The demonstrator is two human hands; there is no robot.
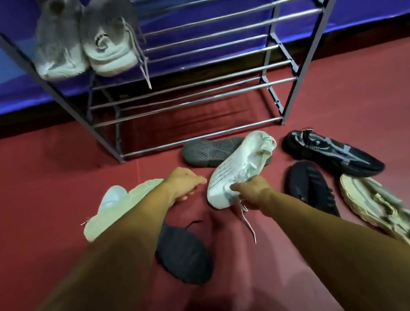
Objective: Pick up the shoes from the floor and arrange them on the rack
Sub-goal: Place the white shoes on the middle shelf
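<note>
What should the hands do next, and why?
Probably lift the white shoe onto the rack: the right hand grips it near the floor, and the shelf beside the grey pair looks free.

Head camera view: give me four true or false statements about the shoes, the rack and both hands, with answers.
1. The right hand grips the white shoe. True.
2. The rack holds no shoes. False: two grey-white sneakers sit on an upper shelf, at its left end.
3. The left hand holds a black shoe. False: it holds nothing.
4. A dark grey shoe lies sole-up on the floor by the rack's foot. True.
</note>
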